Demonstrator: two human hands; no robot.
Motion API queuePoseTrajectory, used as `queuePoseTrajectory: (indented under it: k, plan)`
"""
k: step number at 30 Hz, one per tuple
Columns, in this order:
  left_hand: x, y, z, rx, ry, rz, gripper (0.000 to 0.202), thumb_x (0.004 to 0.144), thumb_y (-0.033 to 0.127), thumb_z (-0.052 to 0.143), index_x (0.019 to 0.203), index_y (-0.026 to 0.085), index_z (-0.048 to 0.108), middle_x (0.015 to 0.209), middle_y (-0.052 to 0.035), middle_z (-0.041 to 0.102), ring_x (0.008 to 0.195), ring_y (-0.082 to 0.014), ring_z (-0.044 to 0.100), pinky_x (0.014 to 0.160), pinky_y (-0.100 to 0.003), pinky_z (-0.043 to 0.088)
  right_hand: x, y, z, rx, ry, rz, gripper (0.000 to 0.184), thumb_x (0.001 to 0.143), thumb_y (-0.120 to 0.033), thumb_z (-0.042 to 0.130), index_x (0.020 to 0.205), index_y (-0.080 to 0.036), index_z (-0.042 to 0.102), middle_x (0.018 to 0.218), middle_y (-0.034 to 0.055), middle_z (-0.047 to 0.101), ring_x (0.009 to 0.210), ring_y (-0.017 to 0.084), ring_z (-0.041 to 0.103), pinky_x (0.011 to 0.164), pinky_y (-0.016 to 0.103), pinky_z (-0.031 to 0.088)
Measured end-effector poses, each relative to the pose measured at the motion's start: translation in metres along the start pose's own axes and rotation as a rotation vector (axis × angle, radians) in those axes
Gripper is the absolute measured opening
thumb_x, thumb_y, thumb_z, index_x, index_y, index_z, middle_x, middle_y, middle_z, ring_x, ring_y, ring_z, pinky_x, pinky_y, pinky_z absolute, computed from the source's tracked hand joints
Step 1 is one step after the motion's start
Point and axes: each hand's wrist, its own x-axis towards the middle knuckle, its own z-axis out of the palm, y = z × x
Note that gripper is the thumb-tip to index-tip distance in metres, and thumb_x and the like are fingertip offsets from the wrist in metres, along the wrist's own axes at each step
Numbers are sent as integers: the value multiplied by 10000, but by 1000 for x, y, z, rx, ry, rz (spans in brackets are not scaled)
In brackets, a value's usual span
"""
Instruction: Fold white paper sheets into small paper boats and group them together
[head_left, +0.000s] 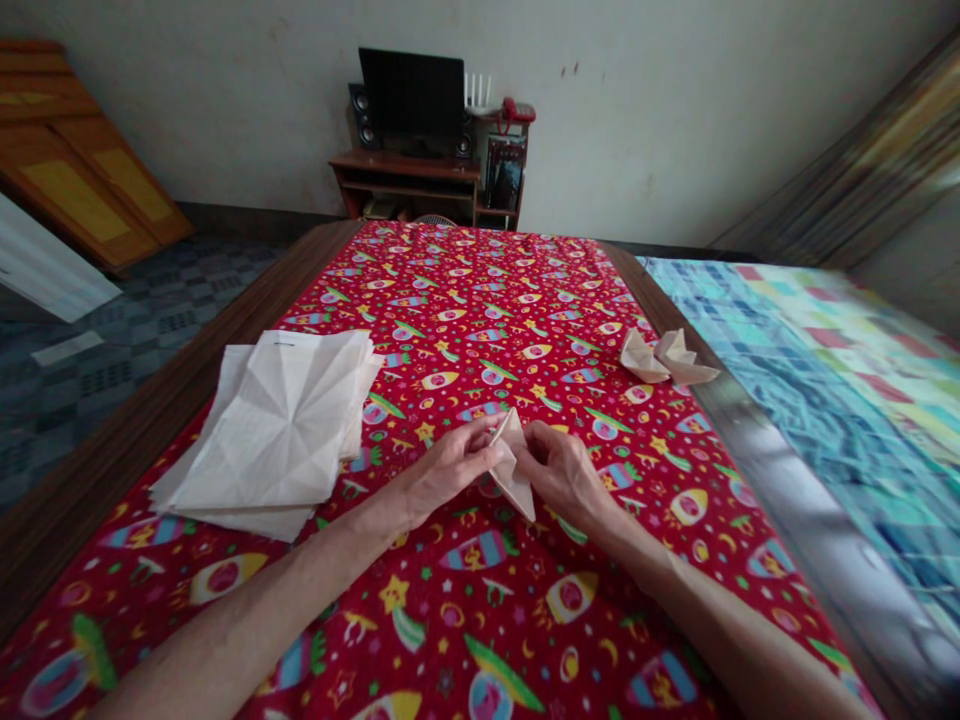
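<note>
Between my two hands, just above the red patterned cloth (465, 560), is a small folded paper piece (514, 482) with pointed ends. My left hand (459, 462) pinches its left side between thumb and fingers. On the other side my right hand (559, 468) is closed on the paper's right edge, its fingertips partly hidden. A stack of creased paper sheets (277, 420) lies to the left, the top one showing fold lines that radiate from its middle. Two folded paper shapes, one (642, 357) beside another (684, 358), rest at the right edge of the cloth.
Dark wooden borders, one on the left (247, 330) and one on the right (739, 450), flank the cloth. A bed with a blue checked cover (810, 400) adjoins on the right. Against the far wall stands a desk (405, 168) with a monitor (412, 98) and a red telephone (516, 112).
</note>
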Motion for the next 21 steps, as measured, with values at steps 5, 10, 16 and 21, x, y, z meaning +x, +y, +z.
queuePoseTrajectory:
  k: [5, 10, 16, 21]
  plan:
    - [0, 2, 1, -91, 17, -39, 530, 810, 365, 618, 1278, 147, 497, 980, -63, 672, 908, -194, 649, 803, -282, 510, -4, 2, 0, -29, 44, -31, 156, 830, -268, 539, 698, -186, 529, 599, -31, 525, 530, 97, 475, 493, 204, 363]
    - [3, 2, 2, -34, 63, -26, 547, 813, 375, 619, 1283, 132, 480, 1097, -100, 658, 965, -218, 642, 837, -315, 504, -14, -5, -10, -97, 157, -273, 171, 884, -307, 556, 1013, -201, 590, 892, 47, 637, 802, 160, 594, 727, 276, 475]
    - [4, -1, 1, 14, 51, -43, 605, 809, 441, 612, 1303, 125, 461, 1043, -97, 672, 1013, -254, 626, 861, -351, 496, -18, -6, -11, -104, 41, -374, 183, 922, -236, 505, 983, -197, 673, 736, 27, 624, 625, 120, 555, 574, 234, 430]
    - [3, -1, -1, 38, 52, -41, 642, 827, 523, 574, 1325, 138, 449, 953, -63, 657, 928, -224, 615, 771, -297, 481, -16, -2, -12, -78, 45, -350, 172, 900, -216, 530, 913, -183, 698, 713, 32, 632, 615, 119, 562, 564, 228, 437]
